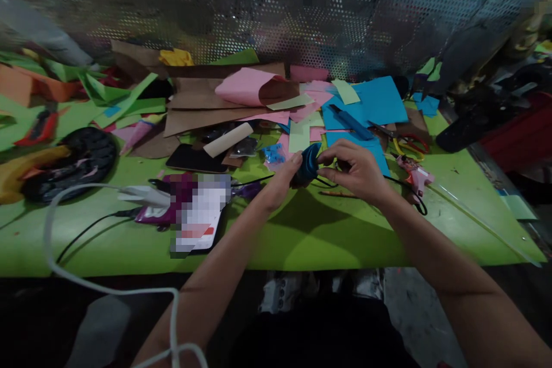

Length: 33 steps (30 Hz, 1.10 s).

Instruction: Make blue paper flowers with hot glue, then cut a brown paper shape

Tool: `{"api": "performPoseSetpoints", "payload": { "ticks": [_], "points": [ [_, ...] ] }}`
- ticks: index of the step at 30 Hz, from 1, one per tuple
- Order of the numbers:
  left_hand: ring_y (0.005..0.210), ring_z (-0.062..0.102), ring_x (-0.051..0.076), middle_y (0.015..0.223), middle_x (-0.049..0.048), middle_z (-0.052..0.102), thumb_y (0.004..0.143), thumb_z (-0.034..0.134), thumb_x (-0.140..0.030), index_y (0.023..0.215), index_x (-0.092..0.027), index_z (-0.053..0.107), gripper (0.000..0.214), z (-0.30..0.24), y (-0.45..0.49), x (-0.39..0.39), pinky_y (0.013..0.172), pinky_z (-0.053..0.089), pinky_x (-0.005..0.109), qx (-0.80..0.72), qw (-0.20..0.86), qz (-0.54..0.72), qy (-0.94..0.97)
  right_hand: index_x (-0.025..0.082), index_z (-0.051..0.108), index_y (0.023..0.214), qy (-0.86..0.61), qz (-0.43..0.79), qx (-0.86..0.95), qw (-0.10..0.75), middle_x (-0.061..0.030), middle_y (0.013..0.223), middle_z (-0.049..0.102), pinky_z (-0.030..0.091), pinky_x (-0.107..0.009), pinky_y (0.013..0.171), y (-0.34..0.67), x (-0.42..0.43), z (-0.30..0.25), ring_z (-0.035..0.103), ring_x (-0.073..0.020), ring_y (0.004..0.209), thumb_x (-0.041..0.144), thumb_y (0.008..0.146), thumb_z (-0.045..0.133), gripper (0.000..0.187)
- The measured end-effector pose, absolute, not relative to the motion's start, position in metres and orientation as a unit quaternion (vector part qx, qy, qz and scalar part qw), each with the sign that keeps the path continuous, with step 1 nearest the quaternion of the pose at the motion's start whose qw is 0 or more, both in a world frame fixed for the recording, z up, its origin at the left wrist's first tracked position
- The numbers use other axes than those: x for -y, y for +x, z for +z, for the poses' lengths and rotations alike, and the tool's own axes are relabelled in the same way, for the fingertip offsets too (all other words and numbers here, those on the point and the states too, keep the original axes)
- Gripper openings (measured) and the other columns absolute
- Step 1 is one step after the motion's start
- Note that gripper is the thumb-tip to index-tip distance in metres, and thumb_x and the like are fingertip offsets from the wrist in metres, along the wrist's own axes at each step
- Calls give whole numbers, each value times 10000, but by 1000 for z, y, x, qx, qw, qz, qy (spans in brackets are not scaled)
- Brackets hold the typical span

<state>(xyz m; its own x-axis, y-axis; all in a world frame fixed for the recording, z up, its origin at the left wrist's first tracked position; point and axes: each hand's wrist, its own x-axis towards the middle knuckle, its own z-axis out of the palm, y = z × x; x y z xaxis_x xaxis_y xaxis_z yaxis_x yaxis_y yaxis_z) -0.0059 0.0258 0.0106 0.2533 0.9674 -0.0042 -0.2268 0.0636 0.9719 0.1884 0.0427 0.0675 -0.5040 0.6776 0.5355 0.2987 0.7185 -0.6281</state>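
Both my hands meet over the green table (pixel 302 241) around a small dark blue rolled paper piece (pixel 307 165). My left hand (pixel 282 178) grips its left side with closed fingers. My right hand (pixel 356 169) pinches its right side, thumb and fingers pressed together. A thin black cord (pixel 405 190) runs from under my right hand toward a pink glue gun (pixel 414 173) just to the right. Small blue paper bits (pixel 273 155) lie just left of my hands.
Blue sheets (pixel 379 100), pink paper (pixel 245 86), brown paper (pixel 202 118) and green strips (pixel 125 100) pile at the back. Scissors (pixel 407 142) lie right of the blue sheets. A phone (pixel 200 218), white cable (pixel 69 195) and black round tray (pixel 86 161) sit at left. Perforated metal (pixel 302 11) stands behind.
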Motion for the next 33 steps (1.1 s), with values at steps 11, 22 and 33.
{"api": "performPoseSetpoints", "payload": {
  "ticks": [11,22,33],
  "points": [
    [645,454,132,740,-2,572,766,627,-786,865,-205,586,591,7,-5,-26,573,363,280,-400,640,488,438,200,708,835,-256,245,864,359,-37,886,653,467,-287,736,188,-48,58,633,-174,833,206,933,690,100],
    [667,505,144,720,9,588,756,651,-768,860,-191,608,588,15,-2,-24,568,357,265,-399,667,472,416,178,700,881,-266,273,862,335,-53,914,651,455,-296,713,191,-48,65,621,-181,807,279,883,726,104],
    [569,445,109,659,-17,559,764,684,-721,851,-187,617,544,16,1,-23,504,321,245,-397,683,489,371,177,700,836,-263,237,886,301,-57,887,635,439,-293,721,192,-47,64,626,-185,820,234,932,665,117]
  ]
}}
